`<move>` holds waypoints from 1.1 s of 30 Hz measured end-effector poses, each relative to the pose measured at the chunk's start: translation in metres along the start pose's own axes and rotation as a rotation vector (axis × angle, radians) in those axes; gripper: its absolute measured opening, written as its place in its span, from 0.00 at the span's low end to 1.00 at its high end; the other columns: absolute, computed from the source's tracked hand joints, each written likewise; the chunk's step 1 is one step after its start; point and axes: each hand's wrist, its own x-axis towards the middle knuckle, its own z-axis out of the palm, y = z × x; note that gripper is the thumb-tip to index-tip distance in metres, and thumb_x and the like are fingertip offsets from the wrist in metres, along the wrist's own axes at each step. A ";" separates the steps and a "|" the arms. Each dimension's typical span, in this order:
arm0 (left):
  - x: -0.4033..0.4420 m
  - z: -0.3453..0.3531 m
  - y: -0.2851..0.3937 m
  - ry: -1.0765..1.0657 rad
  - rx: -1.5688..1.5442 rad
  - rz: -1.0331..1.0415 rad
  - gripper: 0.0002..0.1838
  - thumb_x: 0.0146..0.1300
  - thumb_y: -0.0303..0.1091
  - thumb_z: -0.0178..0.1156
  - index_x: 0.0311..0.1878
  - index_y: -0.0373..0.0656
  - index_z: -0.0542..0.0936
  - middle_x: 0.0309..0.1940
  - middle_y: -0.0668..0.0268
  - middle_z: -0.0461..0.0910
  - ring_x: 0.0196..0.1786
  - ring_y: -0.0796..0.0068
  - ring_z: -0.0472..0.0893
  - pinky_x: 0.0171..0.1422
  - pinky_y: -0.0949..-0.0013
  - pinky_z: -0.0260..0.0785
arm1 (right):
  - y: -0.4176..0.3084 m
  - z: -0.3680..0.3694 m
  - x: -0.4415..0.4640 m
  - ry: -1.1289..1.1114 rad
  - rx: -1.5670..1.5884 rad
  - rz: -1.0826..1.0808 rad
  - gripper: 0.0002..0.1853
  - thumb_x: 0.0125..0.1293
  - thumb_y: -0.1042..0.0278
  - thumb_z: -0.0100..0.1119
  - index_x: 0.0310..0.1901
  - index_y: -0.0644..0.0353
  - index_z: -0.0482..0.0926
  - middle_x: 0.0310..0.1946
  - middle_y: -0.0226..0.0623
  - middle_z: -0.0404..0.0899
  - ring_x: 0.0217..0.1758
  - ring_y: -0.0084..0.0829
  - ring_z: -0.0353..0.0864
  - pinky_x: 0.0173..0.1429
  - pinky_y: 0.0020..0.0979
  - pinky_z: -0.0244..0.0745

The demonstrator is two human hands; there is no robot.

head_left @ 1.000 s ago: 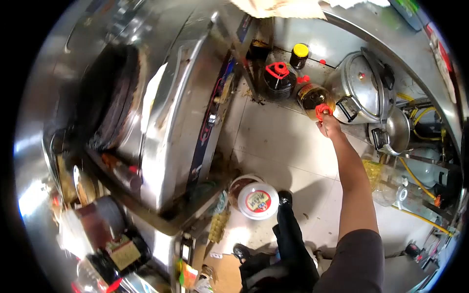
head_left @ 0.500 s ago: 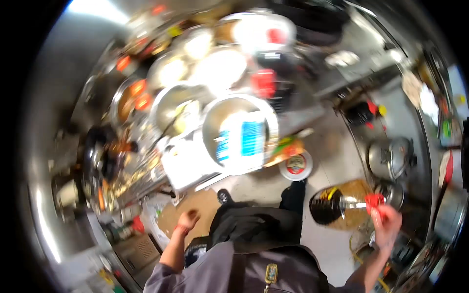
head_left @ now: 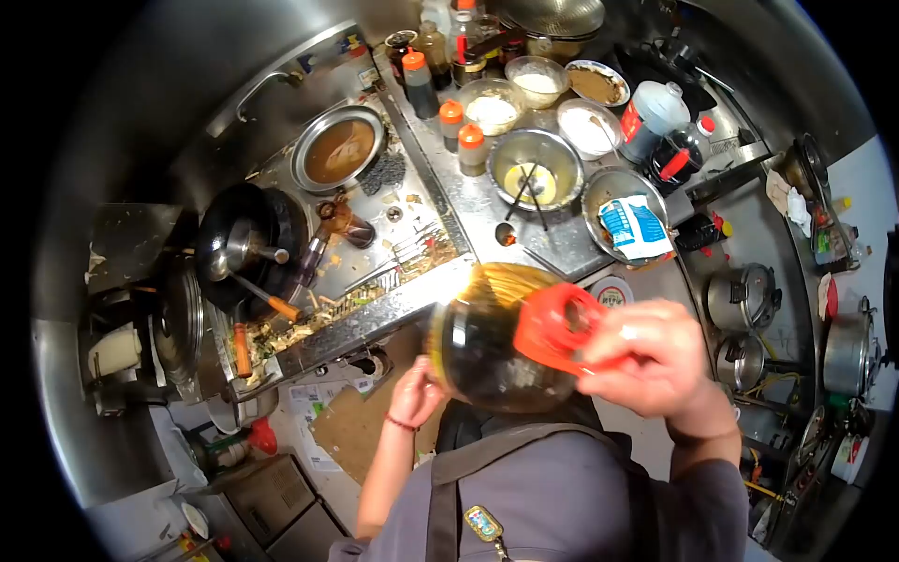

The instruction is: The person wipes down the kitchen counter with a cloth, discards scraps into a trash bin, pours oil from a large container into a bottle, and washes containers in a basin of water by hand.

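In front of my body a large plastic jug (head_left: 492, 342), amber at the top and dark in the middle, hangs tilted with its red handle and neck towards the right. My right hand (head_left: 646, 356) is closed around the red handle. At the jug's lower left side is my left hand (head_left: 419, 393), its fingers bent against the plastic and their tips hidden. Beyond the jug, a metal bowl (head_left: 562, 159) on the steel counter holds a yellow mixture and dark chopsticks. Beside it, a blue-and-white packet (head_left: 637, 225) lies across another metal bowl (head_left: 592, 201).
The steel counter (head_left: 431, 183) also carries orange-capped squeeze bottles (head_left: 471, 150), bowls of white powder (head_left: 538, 82) and a large clear bottle (head_left: 655, 117). To the left are a wok (head_left: 234, 225), a ladle (head_left: 257, 298) and a basin of brown liquid (head_left: 342, 150). Pots (head_left: 744, 295) stand on the right.
The jug has come from low on my right up in front of my body, carried by my right hand. My left hand has moved in from the left to its side. The view has turned left.
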 end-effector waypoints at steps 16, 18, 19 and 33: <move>-0.144 0.041 0.114 0.973 0.383 0.847 0.18 0.67 0.41 0.54 0.52 0.36 0.73 0.47 0.61 0.77 0.45 0.70 0.80 0.45 0.67 0.77 | 0.141 0.259 0.140 0.022 0.100 -0.093 0.40 0.40 0.49 0.74 0.49 0.65 0.65 0.38 0.42 0.66 0.43 0.43 0.68 0.52 0.41 0.62; -0.144 0.048 0.113 1.038 0.386 0.817 0.17 0.67 0.43 0.54 0.49 0.38 0.75 0.44 0.64 0.79 0.44 0.72 0.80 0.44 0.67 0.76 | 0.150 0.268 0.146 -0.003 0.148 -0.084 0.41 0.40 0.49 0.74 0.50 0.65 0.64 0.39 0.42 0.66 0.44 0.44 0.68 0.53 0.42 0.62; -0.141 0.054 0.117 1.102 0.383 0.802 0.17 0.66 0.43 0.55 0.48 0.39 0.75 0.43 0.64 0.79 0.43 0.73 0.80 0.43 0.68 0.75 | 0.159 0.278 0.153 0.004 0.179 -0.085 0.41 0.39 0.49 0.75 0.50 0.65 0.64 0.39 0.42 0.67 0.44 0.44 0.68 0.53 0.42 0.62; -0.118 0.077 0.129 1.222 0.586 0.666 0.22 0.66 0.47 0.54 0.51 0.38 0.74 0.44 0.64 0.80 0.44 0.71 0.80 0.46 0.63 0.74 | 0.204 0.283 0.187 0.040 0.280 -0.023 0.40 0.37 0.50 0.76 0.48 0.64 0.65 0.39 0.42 0.67 0.46 0.44 0.69 0.55 0.42 0.63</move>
